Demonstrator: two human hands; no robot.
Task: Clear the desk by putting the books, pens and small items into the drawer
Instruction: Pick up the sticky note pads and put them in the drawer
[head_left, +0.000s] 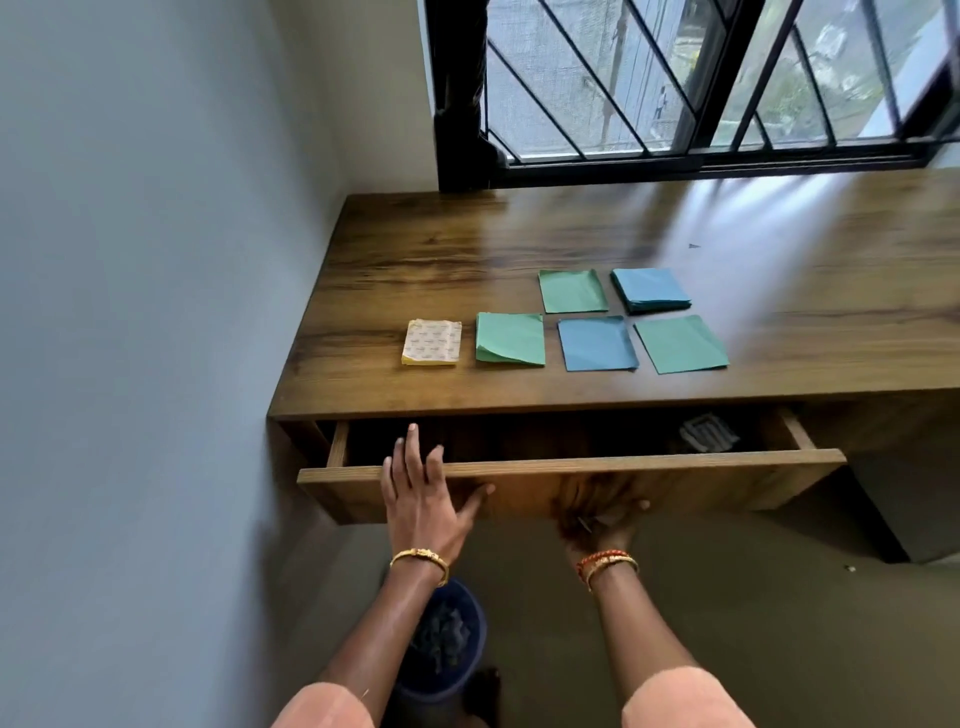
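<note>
Drawer (571, 462) part open — our left hand (423, 499) flat on its front, fingers (413, 447) apart, right hand (597, 514) blurred, grip untellable — paper squares (595, 344) on the surface (467, 249) go in next.

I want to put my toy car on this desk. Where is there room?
Bare brown wooden desk lies between the black barred window and the paper squares, and right of the green paper square. It is crowded from the yellow patterned pad to there.

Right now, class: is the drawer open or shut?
Open: the drawer front stands out from the desk, its inside showing.
</note>
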